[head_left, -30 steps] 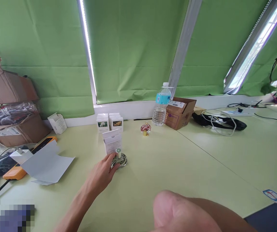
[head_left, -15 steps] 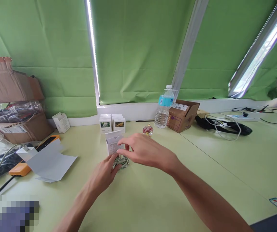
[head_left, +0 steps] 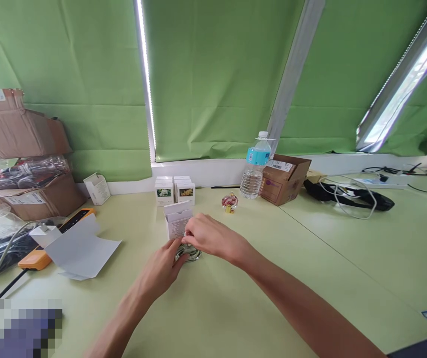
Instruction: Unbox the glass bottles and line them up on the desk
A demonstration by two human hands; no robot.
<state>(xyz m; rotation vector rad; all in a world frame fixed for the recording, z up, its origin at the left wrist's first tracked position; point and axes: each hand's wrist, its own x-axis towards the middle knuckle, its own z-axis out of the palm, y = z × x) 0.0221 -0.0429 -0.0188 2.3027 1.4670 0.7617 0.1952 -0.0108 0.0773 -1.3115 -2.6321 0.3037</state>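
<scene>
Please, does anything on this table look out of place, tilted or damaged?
Nothing is spilled or broken. Two things look untidy: a white carton lies unfolded flat at the left, and a small white box behind it leans with its flap open. The bottle, held by the left hand and right hand, is mostly hidden.

Both forearms bare, extended forward, converging at centre. Left hand [head_left: 160,272] low, palm down, fingers curled, tips pressing inward. Right hand [head_left: 213,237] arched over from the right, grip pinched closed at the fingertips.
</scene>
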